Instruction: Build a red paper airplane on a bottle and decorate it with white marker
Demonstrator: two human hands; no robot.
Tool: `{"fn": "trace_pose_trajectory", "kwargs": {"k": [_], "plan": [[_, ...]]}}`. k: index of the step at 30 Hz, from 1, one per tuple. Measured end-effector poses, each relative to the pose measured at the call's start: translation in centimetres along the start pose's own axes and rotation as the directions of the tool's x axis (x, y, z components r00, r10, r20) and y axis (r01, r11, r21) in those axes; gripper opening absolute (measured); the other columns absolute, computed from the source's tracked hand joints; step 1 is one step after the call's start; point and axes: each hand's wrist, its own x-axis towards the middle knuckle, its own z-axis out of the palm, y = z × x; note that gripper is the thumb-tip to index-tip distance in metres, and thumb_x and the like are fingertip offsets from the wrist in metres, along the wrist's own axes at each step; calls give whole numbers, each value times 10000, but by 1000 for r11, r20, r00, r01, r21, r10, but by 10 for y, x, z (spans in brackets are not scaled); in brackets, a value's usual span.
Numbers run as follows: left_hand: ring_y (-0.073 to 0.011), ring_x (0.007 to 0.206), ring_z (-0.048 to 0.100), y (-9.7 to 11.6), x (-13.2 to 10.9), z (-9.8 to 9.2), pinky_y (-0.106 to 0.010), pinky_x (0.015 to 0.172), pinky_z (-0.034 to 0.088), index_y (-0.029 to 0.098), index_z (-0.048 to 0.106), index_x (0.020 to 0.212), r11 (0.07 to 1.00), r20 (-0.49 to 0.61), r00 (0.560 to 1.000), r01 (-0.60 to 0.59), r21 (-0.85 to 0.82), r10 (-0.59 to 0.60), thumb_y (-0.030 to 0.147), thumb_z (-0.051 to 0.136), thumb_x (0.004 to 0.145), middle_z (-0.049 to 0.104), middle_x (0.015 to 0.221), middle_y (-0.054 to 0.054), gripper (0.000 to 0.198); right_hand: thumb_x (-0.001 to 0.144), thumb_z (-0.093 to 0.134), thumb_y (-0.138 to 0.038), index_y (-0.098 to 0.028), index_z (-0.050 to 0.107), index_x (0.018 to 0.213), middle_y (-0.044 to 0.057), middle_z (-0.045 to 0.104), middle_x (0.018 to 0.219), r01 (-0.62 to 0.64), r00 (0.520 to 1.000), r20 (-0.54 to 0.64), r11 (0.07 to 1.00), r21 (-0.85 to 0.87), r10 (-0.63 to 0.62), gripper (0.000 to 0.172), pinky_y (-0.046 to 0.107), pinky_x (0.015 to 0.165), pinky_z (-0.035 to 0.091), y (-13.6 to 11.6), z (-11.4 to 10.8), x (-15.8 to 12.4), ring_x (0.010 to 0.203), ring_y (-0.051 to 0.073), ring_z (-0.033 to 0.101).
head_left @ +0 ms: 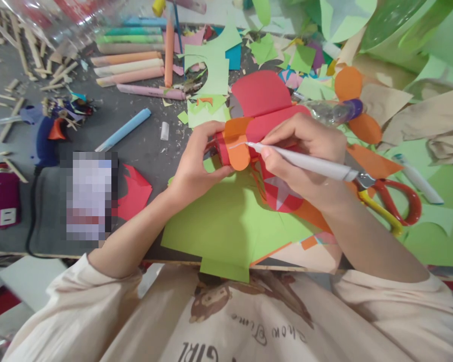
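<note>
grey worktable [143, 146] littered with paper scraps. a big green sheet [219, 226] lies at its near edge. just above the sheet, the left hand [194, 168] wraps closed round a red paper roll [266, 125]; the right hand [305, 146] pinches a white pen [313, 163], tip on the roll's orange flap [237, 146].

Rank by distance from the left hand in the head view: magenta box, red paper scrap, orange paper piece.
1. Orange paper piece, on the red roll the left hand holds.
2. Red paper scrap, to its left.
3. Magenta box, far left edge.
</note>
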Motion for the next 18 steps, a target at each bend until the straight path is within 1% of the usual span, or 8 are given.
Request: {"fn": "trace_pose_trajectory", "kwargs": {"k": [3, 6, 11, 15, 18], "plan": [[-247, 1260, 571, 0, 0, 0, -376, 1026, 554, 314, 462, 1327, 1000, 2, 1000, 11, -1, -11, 355, 761, 803, 527, 1407, -73, 605, 840, 665, -240, -263, 578, 711, -25, 638, 623, 70, 997, -13, 998, -6, -70, 158, 312, 477, 453, -1, 1, 1, 512, 142, 553], [-247, 1264, 571, 0, 0, 0, -375, 1032, 552, 317, 466, 1324, 1000, 5, 1000, 17, 2, -17, 360, 757, 807, 531, 1407, -75, 595, 814, 649, -177, -261, 560, 713, -21, 637, 620, 133, 991, 0, 990, -47, -134, 158, 319, 500, 453, -1, 0, 2, 524, 150, 565], [-250, 1284, 560, 0, 0, -1, -382, 1034, 551, 310, 463, 1322, 1000, 5, 1000, 6, -8, -6, 387, 748, 820, 522, 1410, -80, 582, 803, 655, -160, -247, 564, 724, -3, 655, 609, 216, 976, 32, 969, -118, -213, 149, 310, 539, 462, 3, 1, 2, 553, 157, 606], [-253, 1275, 567, 0, 1, -1, -379, 1017, 558, 307, 466, 1315, 1000, 13, 1000, 0, -18, 0, 368, 745, 818, 524, 1401, -82, 574, 817, 650, -171, -242, 564, 736, -5, 652, 602, 304, 952, 1, 941, -146, -308, 137, 311, 547, 471, 6, 5, 0, 553, 161, 620], [-250, 1277, 563, -1, 1, -1, -371, 1010, 560, 308, 464, 1315, 1000, 13, 1000, 8, -22, -7, 372, 741, 819, 528, 1393, -79, 571, 832, 639, -166, -261, 559, 753, -5, 661, 627, 315, 949, 24, 936, -157, -315, 147, 349, 585, 491, 5, 6, -1, 578, 184, 641]]}}
